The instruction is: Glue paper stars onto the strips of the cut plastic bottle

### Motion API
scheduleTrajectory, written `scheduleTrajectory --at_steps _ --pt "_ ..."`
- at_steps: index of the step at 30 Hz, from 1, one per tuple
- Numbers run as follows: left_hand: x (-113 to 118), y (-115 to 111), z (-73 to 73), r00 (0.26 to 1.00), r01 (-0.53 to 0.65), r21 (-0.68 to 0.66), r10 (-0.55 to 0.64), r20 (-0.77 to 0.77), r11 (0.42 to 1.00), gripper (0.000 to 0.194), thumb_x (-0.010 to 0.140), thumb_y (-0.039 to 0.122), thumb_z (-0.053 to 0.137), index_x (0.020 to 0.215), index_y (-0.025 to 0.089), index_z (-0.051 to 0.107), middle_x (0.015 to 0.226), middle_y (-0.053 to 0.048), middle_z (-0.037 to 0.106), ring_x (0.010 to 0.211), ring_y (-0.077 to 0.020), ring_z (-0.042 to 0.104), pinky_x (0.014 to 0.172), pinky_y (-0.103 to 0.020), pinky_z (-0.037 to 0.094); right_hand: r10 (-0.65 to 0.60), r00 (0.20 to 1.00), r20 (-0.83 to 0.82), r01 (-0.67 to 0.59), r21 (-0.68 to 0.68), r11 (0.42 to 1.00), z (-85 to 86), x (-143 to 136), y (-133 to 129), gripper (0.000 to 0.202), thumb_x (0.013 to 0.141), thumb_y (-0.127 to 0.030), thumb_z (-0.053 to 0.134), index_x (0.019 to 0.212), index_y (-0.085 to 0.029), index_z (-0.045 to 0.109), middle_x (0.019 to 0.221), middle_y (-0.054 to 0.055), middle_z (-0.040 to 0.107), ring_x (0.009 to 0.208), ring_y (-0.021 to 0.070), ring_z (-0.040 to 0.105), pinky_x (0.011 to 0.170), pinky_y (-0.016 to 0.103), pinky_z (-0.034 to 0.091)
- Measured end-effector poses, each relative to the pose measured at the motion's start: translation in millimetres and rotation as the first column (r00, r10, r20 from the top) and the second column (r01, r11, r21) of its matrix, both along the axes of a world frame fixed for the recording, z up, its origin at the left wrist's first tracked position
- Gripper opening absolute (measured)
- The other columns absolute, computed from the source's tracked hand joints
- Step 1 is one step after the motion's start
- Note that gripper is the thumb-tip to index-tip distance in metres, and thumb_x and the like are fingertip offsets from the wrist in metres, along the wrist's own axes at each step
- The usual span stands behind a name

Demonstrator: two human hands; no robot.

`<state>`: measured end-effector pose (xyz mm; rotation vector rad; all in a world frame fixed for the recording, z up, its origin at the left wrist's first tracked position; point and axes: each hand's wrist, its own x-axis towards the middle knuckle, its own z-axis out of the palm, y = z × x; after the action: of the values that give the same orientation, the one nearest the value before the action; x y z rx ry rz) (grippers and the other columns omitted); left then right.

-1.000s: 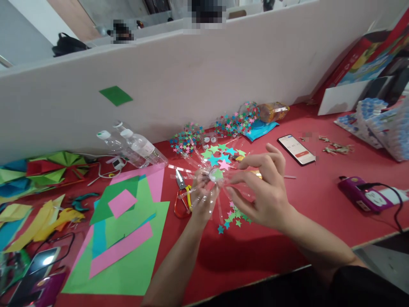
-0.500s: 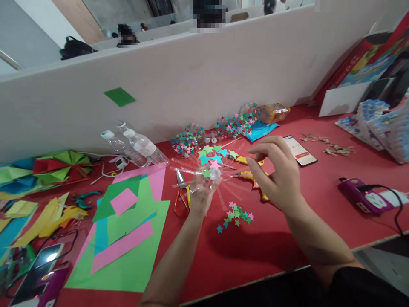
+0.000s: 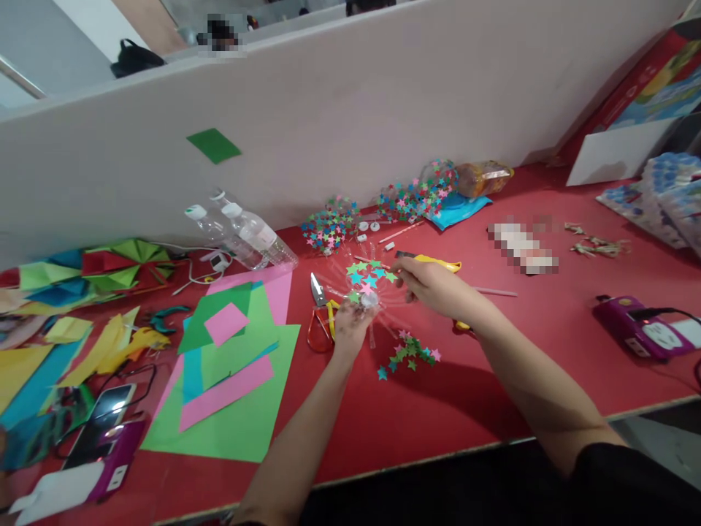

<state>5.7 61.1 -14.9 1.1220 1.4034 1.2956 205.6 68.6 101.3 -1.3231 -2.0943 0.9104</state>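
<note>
My left hand is closed around the clear neck of a cut plastic bottle, whose see-through strips fan out in all directions. Green, blue and pink paper stars sit on some of the strips. At the right side of the fan, my right hand has its fingertips drawn together beside a green star; what lies between them is hidden. Nearer to me on the red table is a small pile of loose stars. Red and yellow handled scissors lie left of my left hand.
Star-covered clear pieces stand by the partition, with plastic bottles to their left. Coloured paper sheets lie left. A yellow-handled tool is beyond my right hand; a purple power strip is at right.
My right hand has moved left and its fingers have come together at the edge of the star-tipped strips. My left hand still holds the cut bottle. The view has shifted slightly.
</note>
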Motion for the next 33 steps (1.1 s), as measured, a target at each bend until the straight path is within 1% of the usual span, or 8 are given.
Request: scheduleTrajectory --at_steps 6,9,13,18,24,28,31,33 --pt "0 -7 -11.5 0.998 0.058 0.001 -0.058 0.038 0.998 0.037 0.059 0.032 0.079 0.089 0.014 0.068 0.086 -0.006 0.072 0.083 -0.0225 0.07 0.084 -0.039 0.054 0.048 0.998 -0.033 -0.052 -0.115 0.992 -18.4 -11 10 0.037 0.076 0.002 0.04 0.105 -0.015 0.056 0.089 0.006 0.068 0.074 0.013 0.066 0.064 0.022 0.047" --pt "-2 -6 -15.8 0.998 0.062 0.013 -0.062 0.004 0.998 0.035 0.057 0.028 0.079 0.087 0.015 0.068 0.095 -0.007 0.069 0.087 -0.0217 0.068 0.087 -0.04 0.053 0.059 0.995 -0.083 -0.068 -0.111 0.992 -22.6 -13 13 0.032 0.074 0.002 0.041 0.097 -0.015 0.057 0.085 0.006 0.069 0.078 0.0146 0.067 0.069 0.024 0.049" --pt "-4 -5 -20.9 0.995 0.082 0.045 -0.08 -0.057 0.996 0.03 0.059 0.024 0.078 0.086 0.016 0.067 0.095 -0.004 0.063 0.086 -0.0192 0.066 0.088 -0.037 0.053 0.059 0.994 -0.094 -0.071 -0.136 0.988 -27.7 -14 16 0.035 0.072 0.002 0.04 0.097 -0.015 0.057 0.084 0.005 0.07 0.079 0.0146 0.067 0.071 0.025 0.049" --pt "-1 -7 -28.3 0.991 0.089 0.057 -0.083 -0.103 0.994 0.026 0.065 0.023 0.075 0.086 0.016 0.062 0.093 -0.004 0.06 0.081 -0.0168 0.065 0.084 -0.035 0.055 0.065 0.998 -0.01 -0.066 -0.14 0.988 -33.4 -13 20 0.035 0.071 0.002 0.041 0.095 -0.015 0.059 0.081 0.005 0.069 0.073 0.0137 0.065 0.065 0.023 0.045" --pt "-5 -10 -33.3 0.99 0.105 0.028 -0.102 -0.097 0.994 0.036 0.059 0.011 0.072 0.092 0.018 0.062 0.11 -0.006 0.055 0.099 -0.019 0.063 0.099 -0.039 0.048 0.005 0.986 0.165 0.009 -0.085 0.996 -25.3 -6 21 0.032 0.074 0.002 0.042 0.095 -0.014 0.061 0.089 0.008 0.069 0.074 0.0133 0.062 0.066 0.022 0.042" --pt "-19 -13 -27.2 0.985 0.167 -0.056 -0.169 -0.031 0.984 0.056 0.058 0.006 0.067 0.11 0.02 0.055 0.108 -0.008 0.061 0.103 -0.022 0.064 0.098 -0.044 0.049 0.008 0.974 0.227 0.01 -0.077 0.997 -23.2 -6 20 0.033 0.078 -0.001 0.042 0.1 -0.014 0.063 0.088 0.007 0.069 0.073 0.0139 0.06 0.064 0.023 0.039" --pt "-34 -19 -12.6 0.969 0.244 -0.146 -0.235 0.074 0.959 0.078 0.053 0.002 0.069 0.124 0.022 0.045 0.114 -0.01 0.061 0.113 -0.0239 0.061 0.103 -0.045 0.044 0.042 0.971 0.237 -0.027 -0.066 0.997 -25.9 -7 19 0.031 0.082 -0.005 0.042 0.102 -0.014 0.064 0.091 0.008 0.07 0.075 0.0146 0.06 0.065 0.023 0.039" --pt "-42 -25 0.5 0.946 0.313 -0.2 -0.285 0.154 0.929 0.084 0.053 0.006 0.073 0.128 0.025 0.041 0.119 -0.011 0.059 0.119 -0.0254 0.058 0.105 -0.045 0.041 0.052 0.97 0.236 -0.04 -0.055 0.998 -27.5 -7 19 0.03 0.083 -0.006 0.042 0.1 -0.014 0.065 0.092 0.008 0.07 0.076 0.0149 0.06 0.066 0.024 0.04"
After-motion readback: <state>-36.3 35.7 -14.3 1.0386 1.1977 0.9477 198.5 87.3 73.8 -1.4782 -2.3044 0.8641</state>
